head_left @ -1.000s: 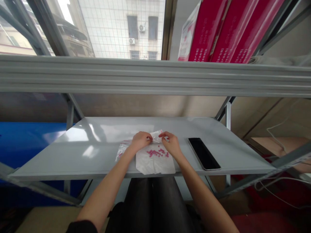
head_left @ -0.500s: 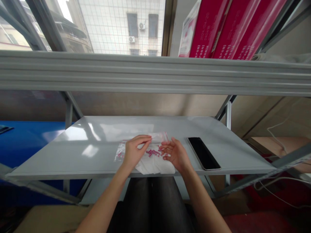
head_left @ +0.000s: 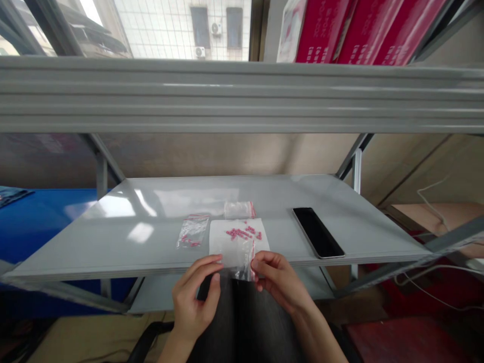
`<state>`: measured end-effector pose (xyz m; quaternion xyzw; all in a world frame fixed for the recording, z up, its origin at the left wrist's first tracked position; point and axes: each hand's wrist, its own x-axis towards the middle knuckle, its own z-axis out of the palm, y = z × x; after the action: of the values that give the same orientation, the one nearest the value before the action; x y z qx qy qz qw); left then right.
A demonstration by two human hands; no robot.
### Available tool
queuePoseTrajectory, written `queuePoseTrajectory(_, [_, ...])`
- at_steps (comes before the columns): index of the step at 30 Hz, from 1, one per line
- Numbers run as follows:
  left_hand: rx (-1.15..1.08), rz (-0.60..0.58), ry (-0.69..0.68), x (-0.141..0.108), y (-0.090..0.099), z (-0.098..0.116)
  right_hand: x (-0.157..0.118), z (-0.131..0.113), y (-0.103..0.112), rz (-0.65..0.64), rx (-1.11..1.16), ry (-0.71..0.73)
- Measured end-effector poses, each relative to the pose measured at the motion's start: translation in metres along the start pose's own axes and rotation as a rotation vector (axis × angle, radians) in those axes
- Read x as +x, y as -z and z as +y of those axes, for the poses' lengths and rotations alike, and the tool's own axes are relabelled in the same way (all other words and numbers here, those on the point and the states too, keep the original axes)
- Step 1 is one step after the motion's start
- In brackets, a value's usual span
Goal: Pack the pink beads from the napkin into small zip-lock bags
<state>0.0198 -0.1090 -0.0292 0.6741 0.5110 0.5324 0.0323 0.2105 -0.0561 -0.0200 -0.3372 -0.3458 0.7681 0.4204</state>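
Observation:
A white sheet [head_left: 219, 244] lies at the shelf's front edge with several small pink beads [head_left: 239, 233] on it. My right hand [head_left: 280, 280] pinches a clear zip bag [head_left: 240, 259] by its red-striped edge, over the sheet's front. My left hand [head_left: 198, 295] is at the bag's left side, thumb and fingers apart, holding nothing. Another clear bag [head_left: 193, 231] with a few pink beads lies left of the sheet. Behind the sheet rests a further clear bag [head_left: 239, 209] with a red strip; its contents are unclear.
A black phone [head_left: 318, 233] lies on the grey shelf board [head_left: 159, 237] to the right. A thick grey beam [head_left: 242, 96] crosses above, with red boxes [head_left: 325, 30] over it. Metal posts stand at both sides.
Both hands have moved down toward me, off the beads. My right hand, open before, now holds a clear bag. My left hand's fingers have spread. The view has tilted down slightly.

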Motion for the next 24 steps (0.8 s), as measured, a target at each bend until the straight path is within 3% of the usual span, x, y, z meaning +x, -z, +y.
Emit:
queuePoseTrajectory(5, [0.029,0.069,0.179,0.009,-0.004,0.021,0.000,0.004,-0.006,0.042,-0.105,0.111])
queuePoseTrajectory(11, [-0.168,-0.276,0.253,0.014,-0.008,0.044,-0.010,0.015,-0.019,-0.024,-0.307,0.201])
queuePoseTrajectory(15, [-0.136,-0.339,0.253,0.010,-0.007,0.045,-0.018,0.016,-0.020,-0.014,-0.396,0.218])
queuePoseTrajectory(21, [-0.226,-0.459,0.255,0.008,0.003,0.046,-0.023,0.009,-0.011,-0.145,-0.325,0.046])
queuePoseTrajectory(24, [-0.148,-0.468,0.178,0.008,0.004,0.046,-0.026,0.009,-0.014,-0.051,-0.452,0.131])
